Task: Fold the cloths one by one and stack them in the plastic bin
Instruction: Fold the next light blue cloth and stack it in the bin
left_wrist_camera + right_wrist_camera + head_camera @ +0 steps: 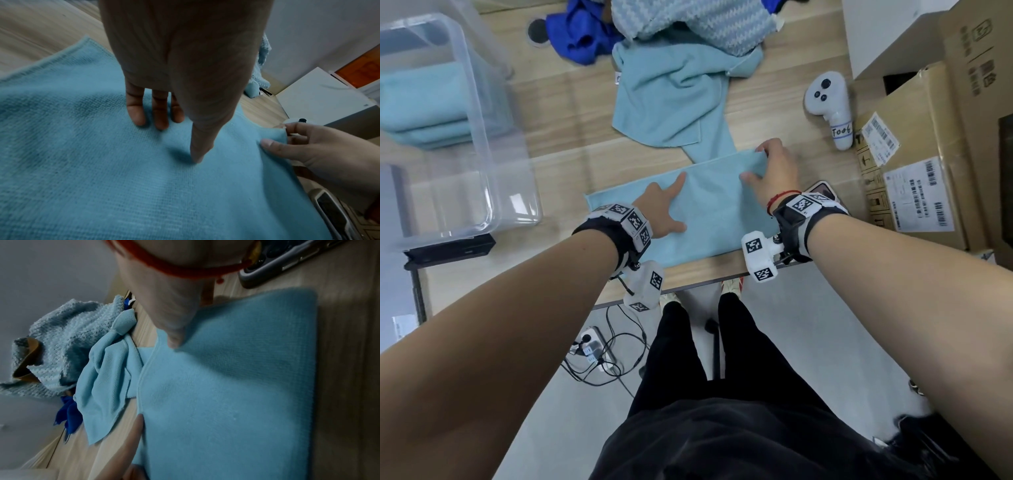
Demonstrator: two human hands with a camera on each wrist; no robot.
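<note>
Cloth [709, 212], soft teal rectangle, lies pressed under flat left hand [664, 209]; right hand [774, 171] grip pinches its corner.

A folded light-blue cloth [236, 378] lies flat on the wooden desk [347, 386], the right hand's [164, 293] thumb [174, 337] pressing near its hemmed edge, a fingertip [139, 423] touching that edge, with a crumpled cloth [107, 374], knitted towel [61, 344] and phone [287, 261] nearby.
</note>
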